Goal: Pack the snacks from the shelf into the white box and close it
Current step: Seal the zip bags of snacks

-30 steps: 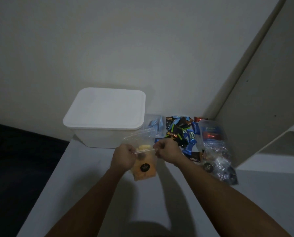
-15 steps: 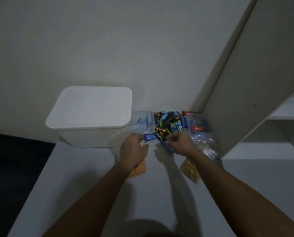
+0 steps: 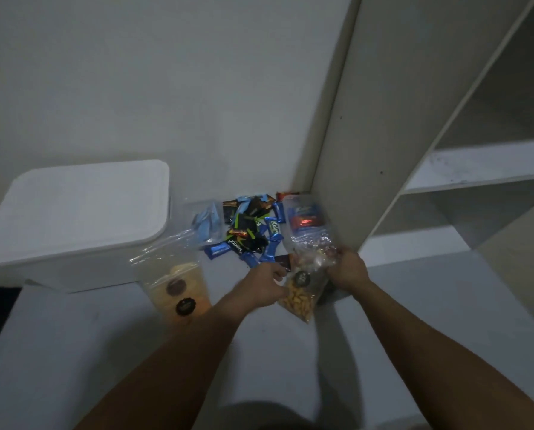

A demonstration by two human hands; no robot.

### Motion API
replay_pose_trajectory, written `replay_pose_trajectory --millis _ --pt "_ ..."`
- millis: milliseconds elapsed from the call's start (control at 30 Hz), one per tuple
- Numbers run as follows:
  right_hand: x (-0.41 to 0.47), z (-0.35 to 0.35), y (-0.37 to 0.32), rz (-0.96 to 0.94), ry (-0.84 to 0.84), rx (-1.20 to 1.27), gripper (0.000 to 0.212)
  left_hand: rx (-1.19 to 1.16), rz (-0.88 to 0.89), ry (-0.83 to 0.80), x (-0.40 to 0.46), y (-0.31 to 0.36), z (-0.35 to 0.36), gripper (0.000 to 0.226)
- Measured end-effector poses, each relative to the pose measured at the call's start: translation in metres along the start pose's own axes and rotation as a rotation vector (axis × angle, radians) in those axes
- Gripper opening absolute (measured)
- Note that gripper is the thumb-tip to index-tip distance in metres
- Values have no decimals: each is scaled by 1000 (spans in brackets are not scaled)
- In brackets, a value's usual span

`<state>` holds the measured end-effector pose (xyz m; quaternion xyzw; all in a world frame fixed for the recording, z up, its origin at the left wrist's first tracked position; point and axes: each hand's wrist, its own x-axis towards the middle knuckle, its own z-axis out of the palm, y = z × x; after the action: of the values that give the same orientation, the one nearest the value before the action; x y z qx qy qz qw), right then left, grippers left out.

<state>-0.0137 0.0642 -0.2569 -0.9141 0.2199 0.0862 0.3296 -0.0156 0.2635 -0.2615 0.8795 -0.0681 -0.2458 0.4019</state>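
The white box (image 3: 73, 212) stands at the left with its lid on. A clear zip bag of orange snacks (image 3: 178, 287) lies on the surface just in front of the box, touched by neither hand. Both hands hold a clear bag of nuts (image 3: 299, 301): my left hand (image 3: 264, 283) grips its left edge, and my right hand (image 3: 348, 268) grips its right top edge. Behind them lies a pile of blue and black wrapped candies (image 3: 253, 234), and a clear bag with blue and red packets (image 3: 306, 218).
A white shelf unit (image 3: 383, 119) rises on the right, its side panel right next to the snack pile. The wall runs behind box and snacks. A dark area lies beyond the surface's left edge.
Both hands let go of the orange snack bag, which now lies in front of the box. They moved right and took hold of the nut bag. The view shifted right.
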Motion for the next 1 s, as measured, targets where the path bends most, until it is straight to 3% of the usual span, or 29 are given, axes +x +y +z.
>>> replay_pose_trajectory --millis 167,333,467,533,667,800,1000 --pt "3 -5 12 4 -52 81 45 -260 -65 -178 5 20 15 24" --pt "1 -7 12 25 -35 223 34 -318 -65 -229 3 20 16 28" --pt "-6 -6 4 -10 -97 319 14 -310 -142 -126 2 14 15 14" --pt "-14 -7 -2 -79 -150 341 16 -361 -207 -7 2 10 13 28" --pt "-33 -2 -13 -133 -218 391 21 -622 -314 147 0 12 3 30" --pt "-47 4 -20 -165 -264 408 19 -719 -377 183 -6 12 -6 10" --pt "-65 16 -27 -173 -298 413 2 -663 -354 185 -18 0 -9 12"
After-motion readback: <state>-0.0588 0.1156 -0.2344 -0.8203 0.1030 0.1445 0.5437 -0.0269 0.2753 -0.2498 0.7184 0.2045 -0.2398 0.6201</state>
